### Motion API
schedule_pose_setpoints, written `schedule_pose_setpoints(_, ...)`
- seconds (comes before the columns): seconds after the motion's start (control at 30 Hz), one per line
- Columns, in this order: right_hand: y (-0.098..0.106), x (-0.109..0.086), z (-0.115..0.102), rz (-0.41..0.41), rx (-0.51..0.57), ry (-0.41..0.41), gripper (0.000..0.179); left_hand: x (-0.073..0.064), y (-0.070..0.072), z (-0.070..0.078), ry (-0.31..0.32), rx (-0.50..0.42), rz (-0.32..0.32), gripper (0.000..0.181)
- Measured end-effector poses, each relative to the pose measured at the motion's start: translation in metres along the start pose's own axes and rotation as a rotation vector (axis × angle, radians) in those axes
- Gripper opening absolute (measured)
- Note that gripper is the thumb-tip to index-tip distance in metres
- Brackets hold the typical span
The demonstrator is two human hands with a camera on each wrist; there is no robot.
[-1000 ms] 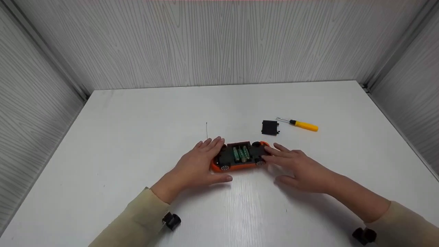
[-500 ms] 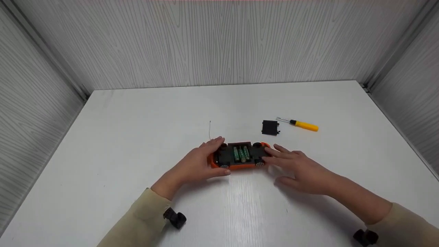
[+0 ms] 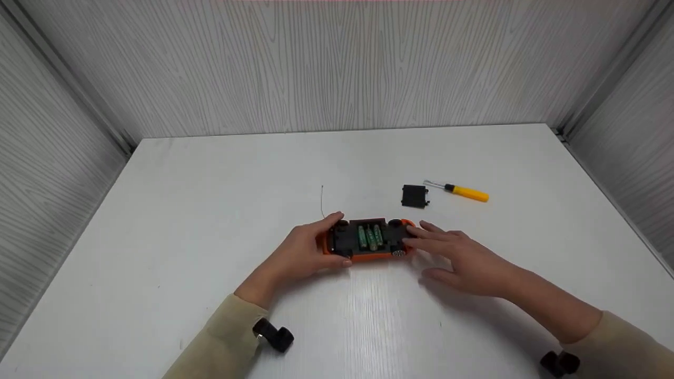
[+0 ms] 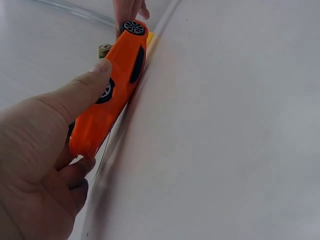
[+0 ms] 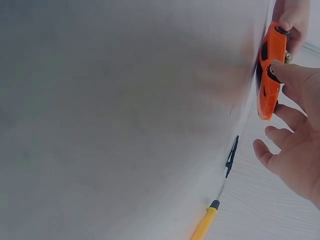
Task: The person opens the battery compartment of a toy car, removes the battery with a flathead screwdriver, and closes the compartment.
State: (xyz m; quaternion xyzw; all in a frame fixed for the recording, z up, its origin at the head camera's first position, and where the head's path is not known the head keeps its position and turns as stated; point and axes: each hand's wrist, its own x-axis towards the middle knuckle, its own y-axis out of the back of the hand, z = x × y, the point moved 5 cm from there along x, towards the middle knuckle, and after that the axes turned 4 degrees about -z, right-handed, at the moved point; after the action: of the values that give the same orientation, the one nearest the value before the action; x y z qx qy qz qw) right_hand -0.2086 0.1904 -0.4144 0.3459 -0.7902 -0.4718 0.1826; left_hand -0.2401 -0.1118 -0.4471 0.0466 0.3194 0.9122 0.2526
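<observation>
An orange toy car (image 3: 368, 257) lies upside down, its black underside facing up. Several green batteries (image 3: 370, 238) sit in its uncovered compartment; one battery end (image 4: 104, 48) sticks up above the car's side in the left wrist view. My left hand (image 3: 300, 252) grips the car's left end, thumb on the near side and fingers on the far side. The extended fingers of my right hand (image 3: 466, 260) touch the car's right end, and its thumb is apart from the car in the head view. Under the left hand, part of the car is hidden.
A black battery cover (image 3: 415, 196) lies flat behind the car's right end. To its right is a screwdriver (image 3: 468, 193) with a yellow handle. A thin wire (image 3: 322, 200) reaches back from near the left fingers. Panelled walls (image 3: 337, 68) border the white table (image 3: 221, 179).
My left hand has gone from lying flat over the car's left end to gripping it from both sides. The thin wire has shifted slightly right. My right hand has barely moved.
</observation>
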Motion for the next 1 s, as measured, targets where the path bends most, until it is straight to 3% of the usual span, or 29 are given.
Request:
schedule_pose_setpoints(0.23, 0.016, 0.012, -0.001, 0.113, 0.117, -0.015, 0.056, -0.002, 0.001, -0.001, 0.007, 0.012, 0.029, 0.099)
schedule_pose_setpoints(0.43, 0.022, 0.027, -0.001, 0.179, 0.219, -0.112, 0.054, -0.004, 0.001, 0.001, 0.008, 0.004, 0.038, 0.098)
schedule_pose_setpoints(0.6, 0.017, 0.042, 0.001, 0.154, 0.291, -0.185, 0.053, -0.006, 0.001, 0.002, 0.003, -0.013, 0.038, 0.097)
schedule_pose_setpoints(1.0, 0.006, 0.061, -0.006, 0.084, 0.330, -0.141, 0.050, -0.008, -0.002, 0.006, -0.026, 0.002, 0.044, 0.096)
